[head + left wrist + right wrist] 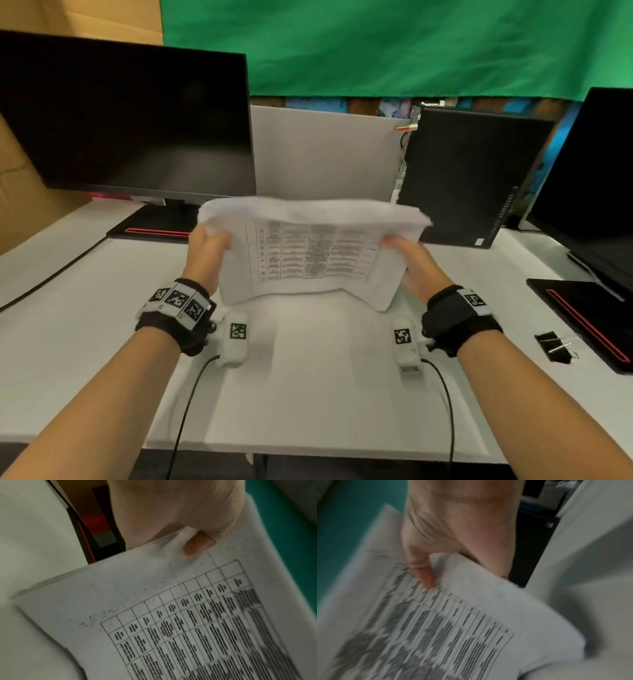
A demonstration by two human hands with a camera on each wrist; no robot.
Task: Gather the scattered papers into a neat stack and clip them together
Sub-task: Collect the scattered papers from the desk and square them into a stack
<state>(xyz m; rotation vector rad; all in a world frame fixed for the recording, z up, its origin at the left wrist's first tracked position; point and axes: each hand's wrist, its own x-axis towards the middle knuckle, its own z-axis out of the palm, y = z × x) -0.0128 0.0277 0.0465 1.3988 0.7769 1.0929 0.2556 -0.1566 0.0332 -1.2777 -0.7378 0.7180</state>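
A stack of white papers with a printed table on the top sheet is held up off the white desk, tilted toward me, its top edge curling over. My left hand grips the stack's left edge, thumb on the printed face. My right hand grips the right edge the same way, thumb on the papers. A black binder clip lies on the desk at the right, apart from both hands.
A dark monitor stands at the back left and a black computer case at the back right. Another monitor and its red-lined base sit at the far right. Cables run off the front edge.
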